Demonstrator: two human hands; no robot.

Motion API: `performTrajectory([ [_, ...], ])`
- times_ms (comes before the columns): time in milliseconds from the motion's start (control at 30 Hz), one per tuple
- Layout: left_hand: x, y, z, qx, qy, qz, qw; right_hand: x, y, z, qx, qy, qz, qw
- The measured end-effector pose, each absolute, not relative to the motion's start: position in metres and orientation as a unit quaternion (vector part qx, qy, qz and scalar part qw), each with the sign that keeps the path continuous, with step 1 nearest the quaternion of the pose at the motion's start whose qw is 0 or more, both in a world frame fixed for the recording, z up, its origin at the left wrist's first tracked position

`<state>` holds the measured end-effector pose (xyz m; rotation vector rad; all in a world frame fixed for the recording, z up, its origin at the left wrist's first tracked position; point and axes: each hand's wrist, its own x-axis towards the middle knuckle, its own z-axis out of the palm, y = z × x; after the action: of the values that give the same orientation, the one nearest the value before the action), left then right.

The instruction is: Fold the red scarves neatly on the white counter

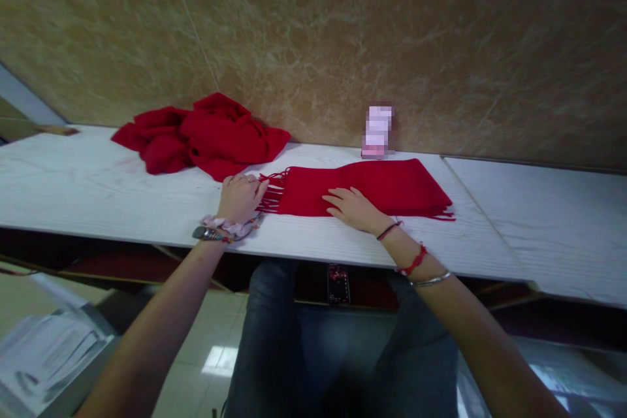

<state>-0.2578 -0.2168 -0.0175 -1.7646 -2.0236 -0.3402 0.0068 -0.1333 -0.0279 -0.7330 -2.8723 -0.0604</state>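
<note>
A folded red scarf (pixel 313 192) lies lengthwise on the white wood-grain table, its fringe toward my left and more fringe showing at the right end. At the left fringe, my left hand (pixel 241 197) is closed, its bent fingers on the tassel strands. My right hand (pixel 356 208) rests flat on the scarf's near edge, around its middle, fingers stretched out. Behind my left hand, a crumpled heap of red cloth (pixel 210 137) sits against the wall.
A phone-like upright object (pixel 378 132), blurred out, leans on the tiled wall (pixel 313 46). The white table (pixel 553 228) ends just before my lap. Below it, a dark phone (pixel 338 284) lies on a shelf. A box of papers (pixel 53 359) stands at lower left.
</note>
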Motion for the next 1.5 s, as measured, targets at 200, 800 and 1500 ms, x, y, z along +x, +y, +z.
performTrajectory([
  [200,-0.258,-0.213,-0.017,-0.73,-0.633,-0.213,0.146,0.007,-0.133,-0.026,-0.246,-0.966,-0.006,0.085],
  [800,-0.259,-0.204,-0.028,-0.787,-0.601,-0.134,0.036,0.007,-0.133,-0.026,-0.243,-0.965,-0.003,0.094],
  [1500,-0.272,-0.205,-0.025,-0.505,-0.845,-0.157,0.072,0.007,-0.132,-0.027,-0.246,-0.965,0.001,0.094],
])
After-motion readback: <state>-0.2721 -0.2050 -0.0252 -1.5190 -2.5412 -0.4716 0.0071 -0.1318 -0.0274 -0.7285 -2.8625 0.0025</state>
